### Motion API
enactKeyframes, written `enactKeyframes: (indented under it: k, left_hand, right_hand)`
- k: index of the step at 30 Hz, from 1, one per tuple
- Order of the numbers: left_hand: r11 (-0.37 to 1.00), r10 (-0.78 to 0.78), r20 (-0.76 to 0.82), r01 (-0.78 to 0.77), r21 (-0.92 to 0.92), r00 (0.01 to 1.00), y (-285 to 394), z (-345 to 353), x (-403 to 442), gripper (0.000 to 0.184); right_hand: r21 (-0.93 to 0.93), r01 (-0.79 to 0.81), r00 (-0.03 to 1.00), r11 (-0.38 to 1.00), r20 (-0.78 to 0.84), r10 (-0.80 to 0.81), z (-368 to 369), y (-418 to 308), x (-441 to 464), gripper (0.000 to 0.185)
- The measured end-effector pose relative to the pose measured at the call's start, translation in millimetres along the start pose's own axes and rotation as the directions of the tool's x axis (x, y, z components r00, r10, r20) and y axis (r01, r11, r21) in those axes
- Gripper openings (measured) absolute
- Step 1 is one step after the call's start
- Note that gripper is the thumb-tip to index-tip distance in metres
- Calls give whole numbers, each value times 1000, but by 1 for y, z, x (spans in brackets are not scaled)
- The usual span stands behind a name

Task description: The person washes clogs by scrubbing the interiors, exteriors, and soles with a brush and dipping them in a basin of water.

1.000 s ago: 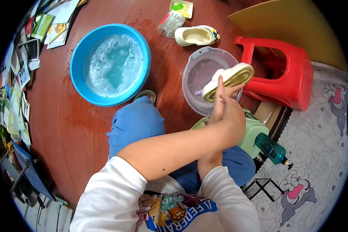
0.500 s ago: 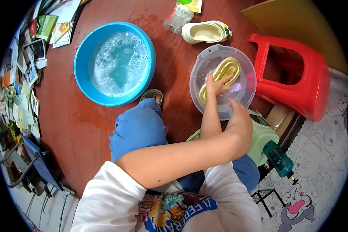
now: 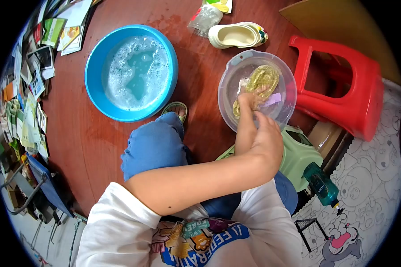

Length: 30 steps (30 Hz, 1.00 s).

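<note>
A yellow-green clog point(image 3: 266, 79) lies under water in the clear plastic basin point(image 3: 225, 91), its outline rippled. My right hand point(image 3: 251, 100) is in the water too, gripping the clog near its middle; its fingers are partly blurred by the water. Crossing over the right forearm, my left hand point(image 3: 267, 128) hangs at the basin's near rim, fingers stretched out and holding nothing. A small lilac piece point(image 3: 272, 99), perhaps a brush or soap, is in the basin beside the clog. Behind the basin sits a cream clog point(image 3: 236, 35) with colourful charms.
A blue tub point(image 3: 88, 80) of sudsy water stands on the left of the reddish floor point(image 3: 71, 133). Right of the basin are a red stool point(image 3: 363, 98), a green stool point(image 3: 300, 155) and a dark green pump bottle point(image 3: 321, 184). Papers and books point(image 3: 31, 89) line the left side.
The clog has gone from above the water to beneath it, with my right hand still on it. My left hand has shifted slightly left and nearer to my right wrist.
</note>
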<state>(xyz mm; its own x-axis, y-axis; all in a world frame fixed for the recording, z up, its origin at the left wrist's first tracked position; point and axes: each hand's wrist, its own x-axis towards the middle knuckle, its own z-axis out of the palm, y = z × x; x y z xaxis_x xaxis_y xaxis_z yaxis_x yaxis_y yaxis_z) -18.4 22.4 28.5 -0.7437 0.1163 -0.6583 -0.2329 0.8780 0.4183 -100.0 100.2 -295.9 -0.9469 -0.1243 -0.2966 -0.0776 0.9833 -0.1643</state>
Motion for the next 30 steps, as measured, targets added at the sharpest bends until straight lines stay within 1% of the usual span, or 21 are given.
enactKeyframes:
  k: [1, 3, 4, 6, 8, 10, 11, 12, 13, 14, 15, 16, 18, 19, 21, 22, 24, 25, 26, 29, 30]
  left_hand:
    - [1000, 2, -7, -2, -2, 1000, 5, 5, 1, 53]
    - [999, -32, -96, 35, 26, 995, 21, 19, 7, 54]
    - [999, -29, -108, 32, 24, 994, 21, 16, 1, 54]
    - [999, 16, -111, -21, -49, 994, 20, 9, -9, 56]
    - [999, 10, -144, -15, -33, 990, 27, 13, -11, 57]
    - [1000, -1, -175, -2, -15, 984, 31, 14, -20, 58]
    - [999, -40, -189, 38, -11, 981, 32, 12, -27, 59]
    - [997, -77, -203, 77, -6, 976, 33, 12, -34, 60]
    - [997, -77, -212, 76, -12, 974, 36, 17, -37, 60]
    - [993, -115, -336, 121, -2, 935, 40, 24, -38, 41]
    - [986, -146, -455, 166, 3, 878, 43, 29, -39, 25]
    - [987, -142, -464, 160, -1, 874, 45, 30, -37, 25]
    - [996, -78, -368, 87, 9, 926, 44, 25, -31, 36]
    - [997, -73, -376, 82, 7, 924, 43, 23, -30, 36]
    - [996, 8, -217, 12, 89, 976, 41, 18, -27, 49]
    - [996, 15, -226, 6, 90, 974, 41, 16, -23, 49]
    - [997, 71, -91, -73, -12, 993, 42, 16, -13, 53]
    - [997, 80, -101, -81, -8, 992, 44, 23, -8, 53]
    - [997, -57, -356, 37, -63, 933, 48, 36, 1, 52]
    - [971, -203, -448, 121, -206, 871, 48, 25, 25, 43]
    - [979, -120, -409, 39, -202, 905, 36, 10, -14, 39]
  right_hand:
    - [41, 12, 1000, 999, -2, -12, -1, 10, -1, 115]
    - [128, 36, 999, 991, -10, -34, -9, 28, -4, 114]
    - [176, 50, 999, 983, -13, -49, -14, 36, -6, 114]
    - [268, 81, 997, 960, -20, -79, -23, 49, -10, 114]
    - [349, 121, 993, 929, -36, -116, -33, 57, -11, 114]
    - [419, 184, 983, 889, -58, -176, -43, 47, -6, 113]
    - [451, 220, 975, 865, -70, -211, -50, 37, -4, 113]
    - [480, 262, 964, 837, -89, -251, -58, 21, -1, 113]
    - [502, 304, 951, 810, -104, -293, -66, 3, 2, 113]
    - [522, 336, 939, 784, -119, -323, -75, -8, 3, 113]
    - [535, 364, 927, 762, -134, -349, -82, -15, 5, 112]
    - [550, 387, 918, 740, -149, -368, -89, -19, 4, 112]
    - [577, 422, 901, 699, -179, -396, -104, -19, -2, 112]
    - [589, 436, 893, 680, -192, -406, -110, -17, -6, 112]
    - [616, 469, 875, 632, -228, -427, -123, -11, -15, 111]
    - [630, 483, 867, 608, -246, -434, -130, -8, -20, 111]
    - [651, 509, 850, 563, -277, -448, -147, -4, -34, 111]
    - [659, 529, 837, 535, -301, -458, -154, -2, -38, 111]
    - [668, 543, 827, 509, -321, -461, -160, 4, -37, 111]
    - [676, 596, 787, 433, -387, -480, -194, 3, -41, 110]
    - [678, 614, 772, 403, -413, -483, -205, 3, -40, 110]
